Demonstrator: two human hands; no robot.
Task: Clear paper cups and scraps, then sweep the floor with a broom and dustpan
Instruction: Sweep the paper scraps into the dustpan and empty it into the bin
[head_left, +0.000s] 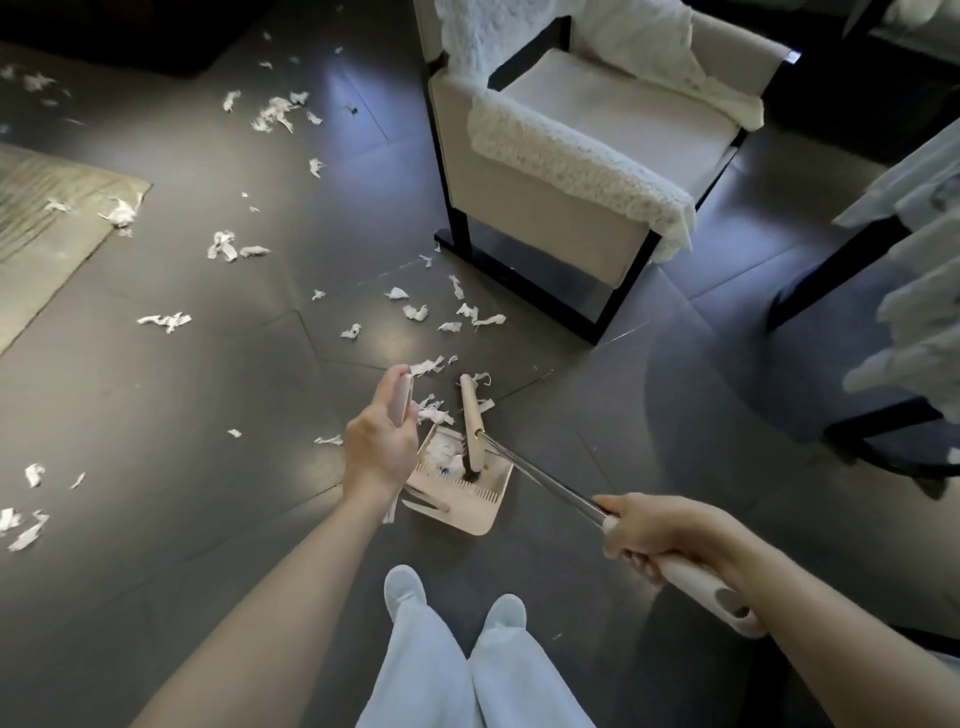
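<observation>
Broom (471, 415): beige head at dustpan (467, 501), dark bristles inside it; steel pole slanting from near right to far left. Right hand (660, 535) clenched round the pole's beige grip. Left hand (376, 447) wrapped round upright dustpan handle (402, 397). Dustpan on dark floor (208, 545), just beyond feet. Paper scraps (223, 245) in pan and scattered left and far. Armchair (571, 171) far right; rug (47, 218) far left.

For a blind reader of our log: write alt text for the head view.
Seen from above, the left hand grips the handle of a dustpan and the right hand grips a broom, its bristles in the pan with some scraps. Many more lie across the dark floor, on a rug and near a chair.
</observation>
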